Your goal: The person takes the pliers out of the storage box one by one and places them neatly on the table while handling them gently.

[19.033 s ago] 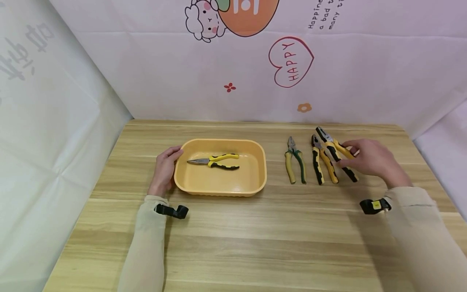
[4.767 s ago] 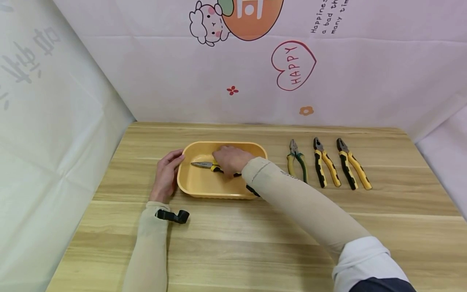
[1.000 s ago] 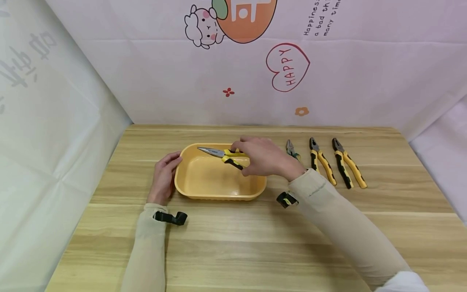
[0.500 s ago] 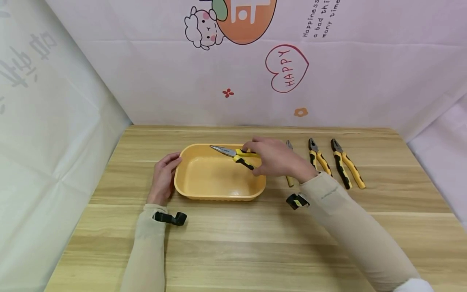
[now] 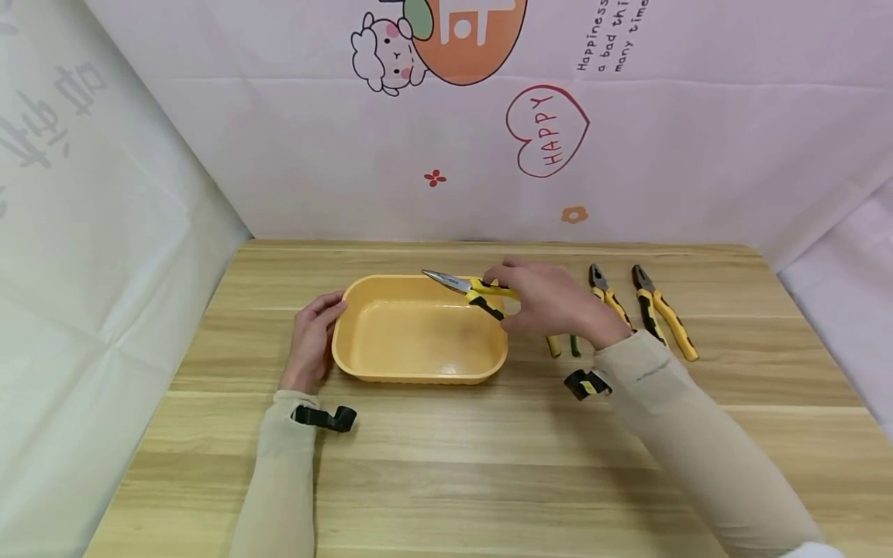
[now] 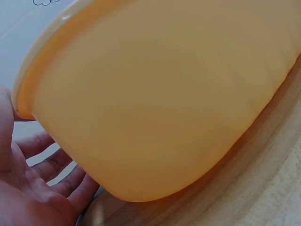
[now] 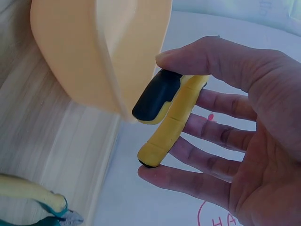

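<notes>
**Staged tabletop booth, not a real workshop**

Looks like a small recording corner set up for demonstrations — a wooden table boxed in by a pale printed backdrop at the rear and plain white sheeting on the left, creased and hung like cloth. Cartoon rabbit, red "HAPPY" heart and little flowers on the backdrop, more nursery than shop floor. Only a tidy few props laid out — a yellow plastic tub and a neat row of pliers. Small cameras strapped to both wrists.
</notes>
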Motion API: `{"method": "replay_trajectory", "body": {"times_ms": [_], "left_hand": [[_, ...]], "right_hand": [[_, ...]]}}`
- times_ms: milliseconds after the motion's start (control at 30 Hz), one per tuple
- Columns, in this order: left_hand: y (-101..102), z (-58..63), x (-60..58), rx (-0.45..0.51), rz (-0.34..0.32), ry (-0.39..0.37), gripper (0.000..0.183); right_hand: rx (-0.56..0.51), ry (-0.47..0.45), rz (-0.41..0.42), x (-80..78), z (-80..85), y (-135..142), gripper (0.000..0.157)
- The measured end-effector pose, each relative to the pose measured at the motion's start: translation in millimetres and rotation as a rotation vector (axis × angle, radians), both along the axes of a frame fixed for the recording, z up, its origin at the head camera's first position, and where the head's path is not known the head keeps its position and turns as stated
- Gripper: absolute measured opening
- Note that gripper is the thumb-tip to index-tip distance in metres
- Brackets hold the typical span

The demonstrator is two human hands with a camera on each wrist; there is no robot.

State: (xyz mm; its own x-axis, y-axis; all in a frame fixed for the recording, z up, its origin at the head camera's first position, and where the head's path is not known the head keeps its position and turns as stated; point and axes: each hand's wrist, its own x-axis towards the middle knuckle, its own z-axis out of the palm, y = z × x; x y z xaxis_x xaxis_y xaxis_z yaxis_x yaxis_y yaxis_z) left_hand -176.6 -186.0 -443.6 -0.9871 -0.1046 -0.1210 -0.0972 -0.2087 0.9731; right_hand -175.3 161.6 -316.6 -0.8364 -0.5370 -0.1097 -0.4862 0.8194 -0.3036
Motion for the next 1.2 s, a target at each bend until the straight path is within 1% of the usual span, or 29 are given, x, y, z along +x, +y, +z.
{"method": "replay_trajectory", "body": {"times_ms": [200,467,633,800,1033,1200], "left_hand": [[0.1,0.0,0.4,0.008,0.007,-0.008,0.037],[-0.2,-0.3,0.8,0.011,0.008,-0.004,0.037],[-0.6,0.2,1.5,0.008,0.004,-0.007,0.037],[-0.9,0.8,2.0,0.006,0.004,-0.010,0.037],[0.0,1.1,1.8,0.007,0.003,-0.008,0.037],[0.6,1.8,1.8,0.003,0.002,-0.004,0.038]], "right_hand": [[-0.010,0.000,-0.007,-0.9,-0.2,10.5,0.065],[-0.002,0.032,-0.030,0.1,0.9,24.4,0.062],[-0.001,0.012,-0.065,0.6,2.5,33.0,0.063],[-0.015,0.005,-0.078,0.3,3.8,42.8,0.067],[-0.008,0.004,-0.107,2.6,6.6,54.5,0.063],[-0.016,0.013,-0.118,3.9,5.9,62.7,0.063]]}}
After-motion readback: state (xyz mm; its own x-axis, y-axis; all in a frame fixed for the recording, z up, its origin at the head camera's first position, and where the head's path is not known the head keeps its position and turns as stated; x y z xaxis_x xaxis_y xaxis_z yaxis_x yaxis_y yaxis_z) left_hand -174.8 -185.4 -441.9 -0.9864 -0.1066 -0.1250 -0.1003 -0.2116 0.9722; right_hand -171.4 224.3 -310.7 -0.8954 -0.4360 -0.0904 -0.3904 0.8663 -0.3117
